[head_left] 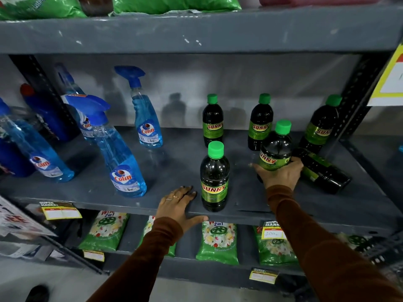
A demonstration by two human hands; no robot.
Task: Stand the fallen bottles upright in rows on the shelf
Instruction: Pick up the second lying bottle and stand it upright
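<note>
On the grey shelf (170, 171) stand dark Sunny bottles with green caps: one at the front (214, 177), and three at the back (212, 120) (260, 122) (319, 125). My right hand (281, 174) is shut on another Sunny bottle (275, 147), holding it upright at its lower part. Just right of that hand, one Sunny bottle (322, 170) lies on its side. My left hand (177, 207) rests flat on the shelf's front edge, fingers apart, beside the front bottle without touching it.
Blue Colin spray bottles (122, 153) (147, 118) (37, 149) stand on the shelf's left half. A black upright post (357, 99) bounds the right side. Green packets (217, 243) fill the shelf below, and green bags (174, 3) lie on the shelf above.
</note>
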